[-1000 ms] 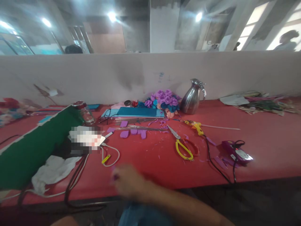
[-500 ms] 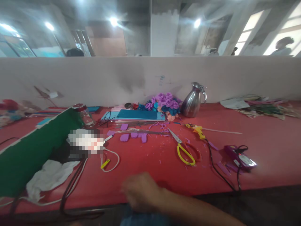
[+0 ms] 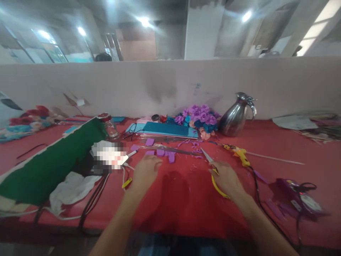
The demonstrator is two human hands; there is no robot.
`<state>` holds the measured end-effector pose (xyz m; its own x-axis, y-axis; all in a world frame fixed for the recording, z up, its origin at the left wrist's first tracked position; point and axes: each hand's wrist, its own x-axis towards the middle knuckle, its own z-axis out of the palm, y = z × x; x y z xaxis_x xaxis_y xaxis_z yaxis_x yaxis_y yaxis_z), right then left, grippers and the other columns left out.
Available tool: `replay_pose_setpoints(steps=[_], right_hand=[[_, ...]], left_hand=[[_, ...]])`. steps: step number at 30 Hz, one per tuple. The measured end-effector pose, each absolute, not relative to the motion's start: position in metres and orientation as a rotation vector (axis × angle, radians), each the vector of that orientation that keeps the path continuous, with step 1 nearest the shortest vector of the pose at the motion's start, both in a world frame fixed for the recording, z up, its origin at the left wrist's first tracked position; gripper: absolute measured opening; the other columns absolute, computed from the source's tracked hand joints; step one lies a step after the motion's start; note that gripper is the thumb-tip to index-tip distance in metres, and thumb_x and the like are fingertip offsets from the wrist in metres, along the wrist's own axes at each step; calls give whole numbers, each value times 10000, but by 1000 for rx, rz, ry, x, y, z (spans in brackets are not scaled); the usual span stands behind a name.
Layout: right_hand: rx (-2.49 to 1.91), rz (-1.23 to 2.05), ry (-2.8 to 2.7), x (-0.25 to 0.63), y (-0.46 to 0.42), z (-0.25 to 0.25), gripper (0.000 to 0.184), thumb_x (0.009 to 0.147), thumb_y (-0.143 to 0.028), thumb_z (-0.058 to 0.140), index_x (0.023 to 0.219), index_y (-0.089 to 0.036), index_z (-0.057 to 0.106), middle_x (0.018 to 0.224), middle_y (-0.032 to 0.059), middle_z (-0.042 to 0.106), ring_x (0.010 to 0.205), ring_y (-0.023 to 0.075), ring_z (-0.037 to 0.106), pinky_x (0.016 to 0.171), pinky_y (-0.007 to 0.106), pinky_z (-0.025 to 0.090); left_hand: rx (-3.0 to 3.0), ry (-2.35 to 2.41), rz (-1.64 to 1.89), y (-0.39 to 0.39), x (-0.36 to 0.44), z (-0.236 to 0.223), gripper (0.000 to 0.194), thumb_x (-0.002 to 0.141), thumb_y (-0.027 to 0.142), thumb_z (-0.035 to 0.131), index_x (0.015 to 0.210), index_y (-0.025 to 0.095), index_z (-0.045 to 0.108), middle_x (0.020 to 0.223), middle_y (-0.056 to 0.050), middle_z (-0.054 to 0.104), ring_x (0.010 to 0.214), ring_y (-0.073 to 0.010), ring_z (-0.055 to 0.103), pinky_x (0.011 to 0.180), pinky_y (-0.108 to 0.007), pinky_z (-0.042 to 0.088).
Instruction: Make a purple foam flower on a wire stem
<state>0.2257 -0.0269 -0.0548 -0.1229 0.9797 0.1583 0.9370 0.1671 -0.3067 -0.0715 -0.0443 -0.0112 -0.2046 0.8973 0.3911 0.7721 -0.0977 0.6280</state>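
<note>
My left hand point(image 3: 146, 172) is over the red table, palm down, at the near side of several small purple paper pieces point(image 3: 160, 152). Its bent fingers are smeared by motion, so whether they touch a piece is unclear. Over at the right, my right hand point(image 3: 227, 176) lies on a pair of scissors point(image 3: 218, 187) with yellow and red handles, its fingers closed around the pivot and upper handles. The blades lie flat, pointing up and left, and the red handle is hidden under the hand. Thin clear-wrapped sticks point(image 3: 178, 150) lie just behind the purple pieces.
A yellow glue gun point(image 3: 242, 156) with a black cord lies right of the scissors, near a purple device point(image 3: 299, 199). Behind stand paper flowers point(image 3: 199, 115), blue sheets point(image 3: 167, 128) and a metal jug point(image 3: 234, 117). Leftward are a green panel point(image 3: 58, 163), a jar point(image 3: 109, 126) and cables.
My left hand has come into view by the purple pieces. One arm lay low across the front before; now my right hand is at the scissors. The view has turned left.
</note>
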Motion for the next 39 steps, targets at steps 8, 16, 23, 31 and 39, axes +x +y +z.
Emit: replay_pose_setpoints(steps=[8, 16, 23, 31, 39], right_hand=[[-1941, 163, -2096, 236, -27, -59, 259, 905, -207, 448, 1053, -153, 653, 1005, 124, 662, 933, 230, 626, 819, 318, 459], [-2053, 11, -2272, 195, 22, -42, 300, 854, -54, 429, 1003, -94, 686, 1042, 167, 656, 1044, 262, 561, 871, 345, 423], [-2144, 94, -2273, 198, 19, -41, 239, 769, -115, 533, 929, -71, 704, 967, 194, 693, 968, 286, 622, 793, 330, 449], [-2105, 2, -2265, 204, 23, -34, 308, 805, -36, 441, 1033, -102, 637, 973, 158, 694, 946, 247, 626, 763, 304, 425], [-1953, -173, -2229, 196, 38, -39, 241, 893, -122, 429, 1035, -146, 622, 1065, 141, 642, 1062, 279, 519, 877, 354, 371]], left_hand=[[2152, 1928, 414, -9, -61, -47, 181, 792, 50, 523, 754, 195, 625, 916, -70, 641, 887, -203, 589, 780, -313, 433], [2217, 1824, 680, -10, -73, -67, 212, 809, 44, 418, 740, 206, 536, 846, -61, 596, 844, -215, 534, 780, -343, 424], [2181, 1782, 837, -5, -71, -77, 172, 836, 90, 436, 784, 204, 553, 826, -61, 625, 818, -225, 556, 748, -351, 438], [2200, 1709, 868, -5, -67, -81, 228, 848, 81, 462, 877, 188, 661, 925, -80, 683, 899, -222, 608, 820, -359, 465], [2247, 1610, 792, -17, -49, -68, 211, 879, 168, 499, 849, 197, 706, 901, -64, 697, 879, -201, 623, 813, -333, 482]])
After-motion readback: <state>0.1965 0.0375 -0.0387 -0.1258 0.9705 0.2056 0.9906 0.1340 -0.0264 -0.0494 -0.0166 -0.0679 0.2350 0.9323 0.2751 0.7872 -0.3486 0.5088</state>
